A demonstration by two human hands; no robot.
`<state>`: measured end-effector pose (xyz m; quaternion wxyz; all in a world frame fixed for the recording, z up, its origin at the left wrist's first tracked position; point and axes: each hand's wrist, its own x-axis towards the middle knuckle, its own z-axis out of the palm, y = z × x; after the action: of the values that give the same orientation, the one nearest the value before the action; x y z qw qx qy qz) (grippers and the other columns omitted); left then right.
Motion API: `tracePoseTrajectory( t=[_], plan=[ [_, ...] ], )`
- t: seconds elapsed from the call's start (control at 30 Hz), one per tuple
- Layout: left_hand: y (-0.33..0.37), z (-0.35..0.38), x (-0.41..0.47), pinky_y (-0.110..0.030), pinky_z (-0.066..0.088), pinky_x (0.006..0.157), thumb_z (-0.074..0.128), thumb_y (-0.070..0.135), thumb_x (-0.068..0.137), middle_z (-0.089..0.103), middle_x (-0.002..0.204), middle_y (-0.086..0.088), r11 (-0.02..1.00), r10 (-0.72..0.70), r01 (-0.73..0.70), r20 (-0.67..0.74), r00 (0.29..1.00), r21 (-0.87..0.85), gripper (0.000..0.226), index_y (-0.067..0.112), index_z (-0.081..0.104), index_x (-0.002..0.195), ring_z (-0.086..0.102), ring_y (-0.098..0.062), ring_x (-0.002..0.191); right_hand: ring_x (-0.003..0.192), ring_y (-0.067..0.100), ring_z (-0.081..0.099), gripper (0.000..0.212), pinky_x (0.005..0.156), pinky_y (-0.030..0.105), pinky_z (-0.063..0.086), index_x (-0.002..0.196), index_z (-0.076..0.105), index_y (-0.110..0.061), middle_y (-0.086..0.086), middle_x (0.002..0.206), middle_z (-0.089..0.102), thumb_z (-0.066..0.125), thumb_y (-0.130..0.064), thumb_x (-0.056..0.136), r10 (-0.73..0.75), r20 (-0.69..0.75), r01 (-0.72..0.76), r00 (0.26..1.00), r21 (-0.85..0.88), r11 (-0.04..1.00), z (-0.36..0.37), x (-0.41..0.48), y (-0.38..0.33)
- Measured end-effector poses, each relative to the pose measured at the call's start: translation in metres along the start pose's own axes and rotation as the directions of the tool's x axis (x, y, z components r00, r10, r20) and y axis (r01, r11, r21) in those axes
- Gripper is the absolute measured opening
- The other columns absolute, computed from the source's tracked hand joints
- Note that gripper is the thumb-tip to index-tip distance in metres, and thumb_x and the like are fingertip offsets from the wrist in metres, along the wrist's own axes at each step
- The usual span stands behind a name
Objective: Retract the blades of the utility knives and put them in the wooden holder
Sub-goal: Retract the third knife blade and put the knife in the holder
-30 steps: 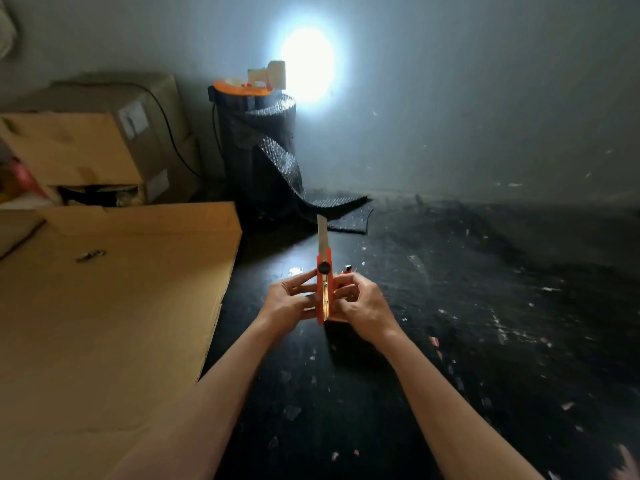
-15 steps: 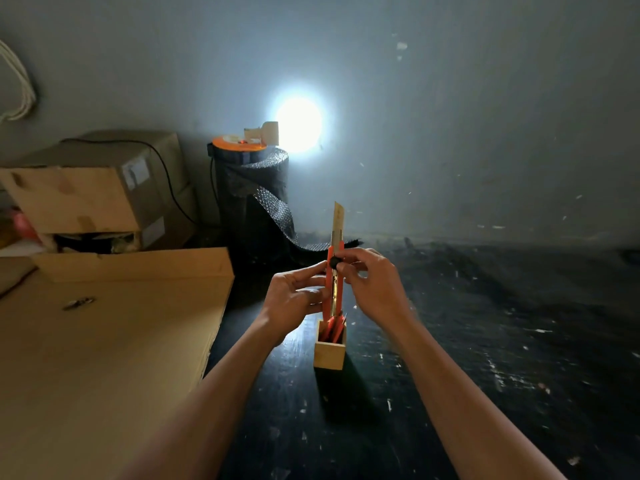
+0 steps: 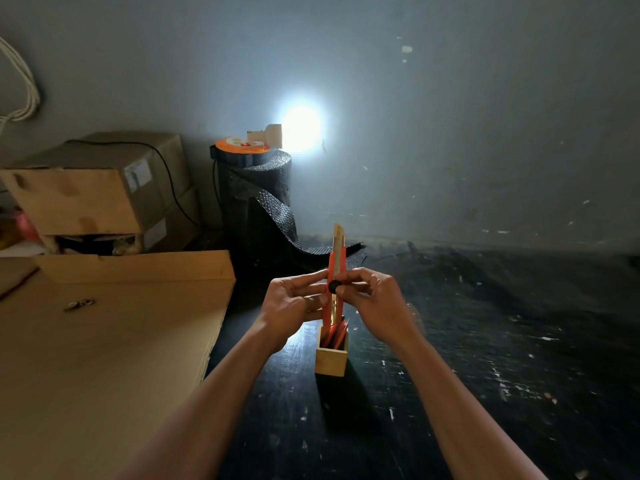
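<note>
I hold an orange utility knife (image 3: 336, 268) upright in front of me, above a small wooden holder (image 3: 330, 360) that stands on the black floor. A short length of blade (image 3: 338, 234) sticks out of its top. My left hand (image 3: 292, 304) grips the knife body from the left. My right hand (image 3: 375, 301) holds it from the right, with thumb and finger on the black slider knob (image 3: 334, 286). Other orange knives (image 3: 337, 332) stand inside the holder, just under the held knife.
A large flat cardboard sheet (image 3: 104, 358) lies to the left with a small metal object (image 3: 79, 304) on it. Cardboard boxes (image 3: 100, 192) are stacked at the back left. A dark bubble-wrap roll (image 3: 256, 199) with a lit lamp (image 3: 273, 135) on top stands by the wall.
The blade sticks out less than before, and the slider knob sits lower on the body. The camera tilted up, bringing the holder into view below the knife.
</note>
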<state>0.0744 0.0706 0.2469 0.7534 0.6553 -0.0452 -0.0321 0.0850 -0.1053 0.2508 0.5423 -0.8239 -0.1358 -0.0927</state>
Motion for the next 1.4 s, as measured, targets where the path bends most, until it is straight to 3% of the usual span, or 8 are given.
tracePoseTrajectory(
  t=[0.1,0.23,0.5,0.77,1.0,1.1,1.23,1.4],
  plan=[
    [0.004,0.003,0.001,-0.029,0.064,0.064,0.06,-0.02,0.089,0.083,0.095,-0.004,1.0,-0.007,0.007,0.006,1.0,0.018,0.045,0.007,0.071,0.124,0.081,-0.023,0.083,0.097,0.012,0.073,0.016,0.095,0.034,0.059,0.105,0.076,-0.023,-0.009,0.102,0.076,0.073,-0.016,0.091,-0.004,0.01,0.004,1.0,-0.011,1.0,-0.004,-0.003,0.001],
    [0.01,0.005,0.002,-0.03,0.064,0.064,0.057,-0.021,0.09,0.083,0.097,-0.007,1.0,-0.021,0.021,0.01,1.0,-0.014,0.047,0.01,0.072,0.122,0.081,-0.023,0.085,0.091,0.004,0.074,0.017,0.086,0.021,0.058,0.1,0.077,-0.025,-0.012,0.096,0.077,0.074,-0.011,0.09,-0.01,0.043,0.009,0.999,0.011,1.0,-0.007,-0.011,0.002],
    [0.01,0.009,0.004,-0.028,0.063,0.061,0.062,-0.02,0.088,0.083,0.09,-0.004,1.0,-0.02,0.02,-0.001,1.0,0.017,0.046,0.007,0.071,0.125,0.081,-0.02,0.081,0.092,0.007,0.076,0.021,0.087,0.02,0.058,0.097,0.075,-0.021,-0.007,0.094,0.08,0.072,-0.001,0.09,0.008,0.081,-0.014,0.997,0.073,0.997,-0.01,-0.021,0.007],
    [0.028,0.011,0.011,-0.026,0.063,0.064,0.062,-0.017,0.09,0.083,0.093,0.0,0.994,0.096,-0.096,0.003,0.995,0.042,0.049,0.01,0.067,0.13,0.081,-0.019,0.085,0.093,-0.02,0.064,0.03,0.078,-0.001,0.044,0.109,0.069,-0.04,-0.036,0.098,0.067,0.073,-0.016,0.092,-0.064,0.03,0.066,0.998,-0.099,0.993,-0.009,-0.008,-0.007],
    [0.031,0.012,0.012,-0.038,0.066,0.073,0.064,-0.014,0.091,0.08,0.109,-0.016,0.992,0.126,-0.125,-0.034,0.991,0.028,0.047,0.006,0.066,0.133,0.08,-0.029,0.094,0.089,-0.012,0.067,0.021,0.074,0.004,0.044,0.104,0.065,-0.028,-0.027,0.097,0.069,0.077,-0.029,0.087,-0.045,-0.057,0.041,0.997,-0.077,0.996,-0.005,-0.01,-0.012],
    [0.031,0.013,0.009,-0.04,0.066,0.075,0.064,-0.013,0.091,0.08,0.108,-0.015,0.99,0.136,-0.135,-0.039,0.99,0.035,0.046,0.006,0.067,0.133,0.08,-0.029,0.094,0.087,-0.022,0.063,0.027,0.067,-0.001,0.044,0.107,0.06,-0.039,-0.038,0.097,0.063,0.077,-0.03,0.087,-0.061,-0.052,0.058,0.997,-0.057,0.997,-0.008,-0.016,-0.016],
    [0.033,0.014,0.006,-0.038,0.066,0.074,0.064,-0.015,0.091,0.08,0.108,-0.015,0.99,0.138,-0.137,-0.034,0.99,0.017,0.048,0.007,0.066,0.134,0.08,-0.03,0.095,0.092,-0.026,0.06,0.035,0.073,-0.004,0.043,0.106,0.06,-0.051,-0.042,0.099,0.061,0.074,-0.023,0.09,-0.099,-0.032,0.095,0.995,-0.1,0.99,-0.011,-0.019,-0.02],
    [0.036,0.017,0.002,-0.036,0.066,0.071,0.065,-0.015,0.09,0.081,0.104,-0.013,0.989,0.145,-0.144,-0.035,0.989,0.026,0.046,0.006,0.067,0.131,0.08,-0.028,0.091,0.085,-0.022,0.063,0.021,0.073,0.006,0.043,0.092,0.061,-0.04,-0.038,0.085,0.066,0.077,-0.028,0.087,-0.041,-0.043,0.038,0.998,-0.065,0.997,-0.009,-0.019,-0.021]
  ],
)
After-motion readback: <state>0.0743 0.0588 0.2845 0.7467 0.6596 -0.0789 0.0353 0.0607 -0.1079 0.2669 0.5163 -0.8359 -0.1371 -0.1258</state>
